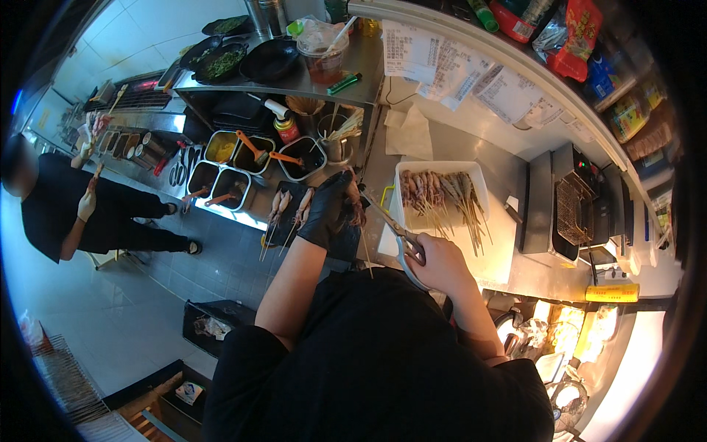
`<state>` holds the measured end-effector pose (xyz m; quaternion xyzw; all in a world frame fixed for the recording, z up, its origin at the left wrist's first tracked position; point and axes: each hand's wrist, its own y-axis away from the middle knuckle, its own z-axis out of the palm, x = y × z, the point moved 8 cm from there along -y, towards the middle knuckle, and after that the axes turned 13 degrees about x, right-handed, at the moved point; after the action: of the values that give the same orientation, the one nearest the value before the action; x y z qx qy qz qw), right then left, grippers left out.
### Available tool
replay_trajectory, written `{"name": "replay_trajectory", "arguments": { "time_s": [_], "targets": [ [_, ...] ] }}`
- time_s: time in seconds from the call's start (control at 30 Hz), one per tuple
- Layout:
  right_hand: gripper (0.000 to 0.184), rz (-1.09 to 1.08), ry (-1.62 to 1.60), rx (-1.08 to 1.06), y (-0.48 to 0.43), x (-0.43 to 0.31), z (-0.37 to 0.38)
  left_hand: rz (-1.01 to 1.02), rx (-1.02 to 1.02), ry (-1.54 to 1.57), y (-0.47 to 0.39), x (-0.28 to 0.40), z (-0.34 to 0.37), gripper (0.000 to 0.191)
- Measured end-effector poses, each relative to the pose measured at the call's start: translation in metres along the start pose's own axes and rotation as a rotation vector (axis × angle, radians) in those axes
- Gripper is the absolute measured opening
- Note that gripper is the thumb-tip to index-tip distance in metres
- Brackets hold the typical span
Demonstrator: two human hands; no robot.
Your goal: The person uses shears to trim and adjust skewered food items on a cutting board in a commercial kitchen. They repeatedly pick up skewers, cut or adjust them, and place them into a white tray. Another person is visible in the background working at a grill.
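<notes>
My left hand (323, 212), in a black glove, grips a skewered squid (356, 204) with its wooden stick pointing down toward my body. My right hand (442, 262) is bare and holds a pair of scissors (393, 224), whose blades reach up to the squid's edge. Whether the blades are cutting is too small to tell. Left of my gloved hand, more squid skewers (302, 209) lie on a black tray (289, 192), which my hand partly covers. To the right, a white plastic container (484, 193) holds several squid skewers (421, 188) and darker, shrimp-like skewers (459, 188).
Metal sauce pans (232, 188) with brushes stand at the far left of the counter, under a steel shelf (265, 88). A white board (497, 268) lies under the container. A fryer basket (574, 212) is at right. A co-worker (99, 204) holds skewers by a grill (138, 94).
</notes>
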<state>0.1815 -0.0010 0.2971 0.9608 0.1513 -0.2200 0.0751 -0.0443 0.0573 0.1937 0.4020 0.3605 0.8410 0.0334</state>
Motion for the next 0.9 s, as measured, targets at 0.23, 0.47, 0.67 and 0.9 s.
{"name": "replay_trajectory", "arguments": {
  "time_s": [0.23, 0.47, 0.67, 0.9],
  "targets": [
    [0.033, -0.021, -0.02, -0.012, -0.008, 0.002, 0.005, 0.013, -0.068, -0.064, 0.005, 0.0, 0.006, 0.023],
    [0.035, 0.001, -0.035, -0.026, -0.005, 0.008, -0.002, 0.023, -0.048, -0.008, 0.002, 0.0, 0.008, 0.023],
    [0.036, 0.009, -0.051, 0.0, -0.007, 0.01, -0.006, 0.004, -0.183, -0.023, 0.008, -0.005, 0.017, 0.024],
    [0.036, -0.003, -0.027, 0.027, -0.007, 0.025, -0.009, -0.093, -0.189, -0.074, 0.0, -0.016, 0.029, 0.028]
  ]
}}
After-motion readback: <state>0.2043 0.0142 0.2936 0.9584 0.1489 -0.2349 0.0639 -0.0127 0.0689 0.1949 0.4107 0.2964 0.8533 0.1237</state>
